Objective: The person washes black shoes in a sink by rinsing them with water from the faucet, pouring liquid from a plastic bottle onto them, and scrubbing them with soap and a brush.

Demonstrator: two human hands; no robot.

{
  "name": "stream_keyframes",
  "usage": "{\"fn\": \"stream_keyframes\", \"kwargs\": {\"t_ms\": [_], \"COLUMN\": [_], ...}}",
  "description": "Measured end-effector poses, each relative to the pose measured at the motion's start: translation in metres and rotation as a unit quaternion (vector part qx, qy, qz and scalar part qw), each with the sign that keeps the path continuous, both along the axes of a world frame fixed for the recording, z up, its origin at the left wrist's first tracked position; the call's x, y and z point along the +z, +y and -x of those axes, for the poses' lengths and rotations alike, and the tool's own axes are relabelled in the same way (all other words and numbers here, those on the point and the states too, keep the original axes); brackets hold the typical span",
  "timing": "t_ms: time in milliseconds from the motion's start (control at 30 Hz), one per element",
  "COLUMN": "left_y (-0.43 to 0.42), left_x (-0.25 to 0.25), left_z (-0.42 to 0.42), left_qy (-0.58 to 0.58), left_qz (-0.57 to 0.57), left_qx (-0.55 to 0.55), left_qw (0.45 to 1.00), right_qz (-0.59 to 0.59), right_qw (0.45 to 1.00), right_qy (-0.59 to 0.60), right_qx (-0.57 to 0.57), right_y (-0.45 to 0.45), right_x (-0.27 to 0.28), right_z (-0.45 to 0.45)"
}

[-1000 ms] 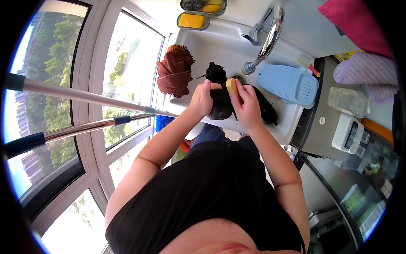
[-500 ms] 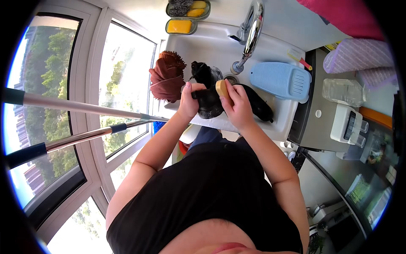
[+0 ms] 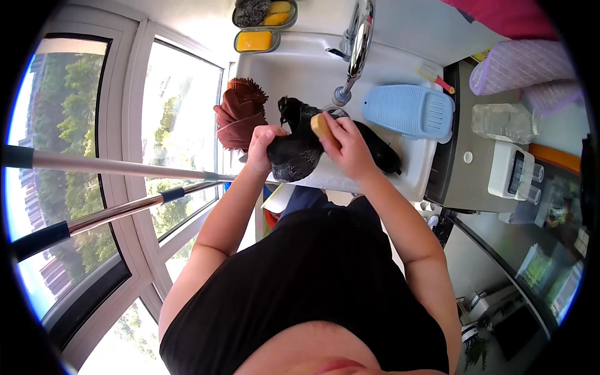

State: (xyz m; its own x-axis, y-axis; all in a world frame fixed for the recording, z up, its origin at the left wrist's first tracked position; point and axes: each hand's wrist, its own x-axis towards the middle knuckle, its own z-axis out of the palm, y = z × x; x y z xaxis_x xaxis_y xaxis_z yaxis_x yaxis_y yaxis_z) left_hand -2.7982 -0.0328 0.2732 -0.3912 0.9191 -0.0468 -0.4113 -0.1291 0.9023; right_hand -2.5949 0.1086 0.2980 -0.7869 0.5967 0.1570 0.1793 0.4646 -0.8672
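Observation:
A black shoe (image 3: 295, 153) with whitish suds on its surface is tilted over the front of the white sink (image 3: 297, 62). My left hand (image 3: 260, 149) is closed around the shoe's left side. In my right hand (image 3: 349, 150) is a tan scrub brush (image 3: 320, 128), its lower side against or just beside the shoe; its bristles are hidden. A second black shoe (image 3: 380, 149) lies in the sink to the right, partly behind my right hand.
A brown cloth (image 3: 240, 119) hangs over the sink's left side. Below the chrome faucet (image 3: 360, 53) is a blue washboard (image 3: 409, 109), beside a red-handled brush (image 3: 442, 82). Yellow soap (image 3: 254, 41) sits on the back left ledge. Two poles (image 3: 125, 167) cross at left.
The held shoe has turned, showing more of its sudsy surface, and shifted slightly left with my left hand. The brush in my right hand has shifted slightly left as the whole view moved.

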Motion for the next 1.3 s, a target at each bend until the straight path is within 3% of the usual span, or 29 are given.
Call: {"fn": "stream_keyframes", "kwargs": {"t_ms": [67, 133, 167, 200, 267, 333, 433, 467, 533, 600, 667, 733, 800, 833, 867, 933, 1000, 1067, 1133, 1233, 1300], "left_y": [-0.004, -0.005, -0.008, -0.011, -0.013, -0.013, -0.015, -0.015, -0.014, -0.013, -0.009, -0.013, -0.012, -0.010, -0.012, -0.008, -0.011, -0.007, -0.002, 0.005, 0.005], "left_x": [-0.005, -0.003, -0.001, 0.002, 0.006, 0.005, 0.016, 0.019, 0.011, 0.013, 0.015, 0.019, 0.024, 0.019, 0.014, 0.011, 0.015, 0.025, 0.032, 0.039, 0.039], "left_z": [0.003, -0.001, 0.004, -0.005, 0.000, -0.001, 0.001, -0.001, 0.004, 0.003, 0.005, -0.003, -0.006, -0.001, 0.001, -0.001, -0.003, -0.002, -0.001, -0.008, -0.010], "left_qy": [-0.049, 0.025, 0.016, 0.009, -0.028, 0.003, 0.033, 0.027, 0.028, 0.097, 0.095, 0.075, 0.061, 0.075, 0.089, 0.103, 0.088, 0.092, 0.168, 0.170, 0.172], "left_qz": [-0.018, 0.009, 0.000, 0.002, -0.013, -0.008, -0.010, -0.026, -0.055, -0.035, -0.038, -0.034, -0.037, -0.032, -0.024, -0.037, -0.060, -0.075, -0.068, -0.090, -0.094], "left_qx": [-0.045, 0.005, -0.025, 0.058, -0.020, -0.037, -0.028, -0.006, -0.064, -0.082, -0.056, -0.010, -0.011, -0.055, -0.097, -0.067, -0.065, -0.093, -0.175, -0.140, -0.098], "left_qw": [0.998, 1.000, 1.000, 0.998, 0.999, 0.999, 0.999, 0.999, 0.996, 0.991, 0.993, 0.997, 0.997, 0.995, 0.991, 0.992, 0.992, 0.989, 0.968, 0.971, 0.976], "right_qz": [0.042, -0.022, -0.036, -0.035, 0.044, 0.030, -0.028, -0.029, -0.008, 0.021, -0.037, -0.017, -0.030, 0.052, 0.052, -0.038, -0.023, -0.014, 0.037, -0.009, -0.019], "right_qw": [0.999, 0.998, 0.995, 0.996, 0.998, 0.998, 0.997, 0.997, 1.000, 0.998, 0.997, 0.996, 1.000, 0.997, 0.997, 0.998, 0.997, 0.999, 0.993, 0.998, 1.000], "right_qy": [-0.010, 0.041, 0.072, 0.067, -0.043, -0.051, 0.063, 0.059, -0.020, -0.061, 0.052, 0.071, 0.003, -0.049, -0.049, 0.031, 0.048, -0.046, -0.093, 0.043, 0.022], "right_qx": [-0.027, 0.051, 0.057, 0.042, -0.012, -0.039, 0.037, 0.038, -0.001, -0.015, 0.050, 0.055, 0.006, -0.028, -0.027, 0.049, 0.053, -0.015, -0.062, 0.037, 0.010], "right_y": [-0.003, -0.027, -0.033, -0.026, -0.001, -0.004, -0.031, -0.026, -0.002, -0.003, -0.027, -0.030, -0.008, 0.000, -0.006, -0.021, -0.023, 0.005, 0.007, -0.022, -0.014], "right_x": [-0.006, 0.031, 0.037, 0.029, 0.001, -0.008, 0.029, 0.021, -0.012, -0.003, 0.022, 0.026, -0.006, -0.016, -0.010, 0.013, 0.012, -0.008, -0.014, 0.023, 0.014], "right_z": [0.000, 0.006, 0.008, 0.009, 0.011, 0.007, 0.012, 0.009, 0.005, 0.006, 0.007, 0.007, 0.003, 0.001, 0.000, 0.005, 0.002, 0.001, -0.001, 0.001, -0.002]}}
